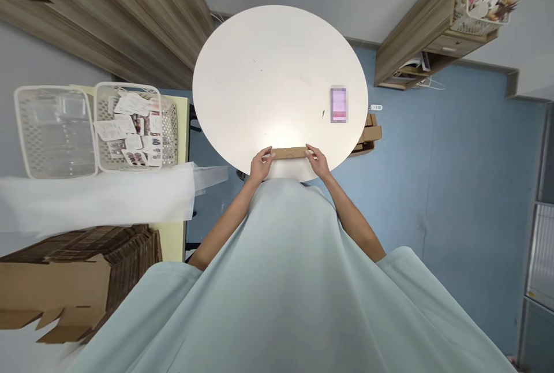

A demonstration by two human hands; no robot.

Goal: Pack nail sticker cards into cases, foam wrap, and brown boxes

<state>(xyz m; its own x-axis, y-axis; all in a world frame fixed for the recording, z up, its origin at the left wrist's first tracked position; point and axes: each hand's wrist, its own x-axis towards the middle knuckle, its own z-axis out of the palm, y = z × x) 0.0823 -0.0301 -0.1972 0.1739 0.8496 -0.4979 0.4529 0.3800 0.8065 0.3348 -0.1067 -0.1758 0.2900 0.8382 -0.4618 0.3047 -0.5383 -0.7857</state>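
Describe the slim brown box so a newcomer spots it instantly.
Find the big white table, then its near edge by the pale garment. There the slim brown box spans from left grip to right grip. Unlike the floor-side boxes and cardboard stack, it alone is held.

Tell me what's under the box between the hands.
White table shows around the box; what's directly beneath is covered. The left hand and right hand hold its ends.
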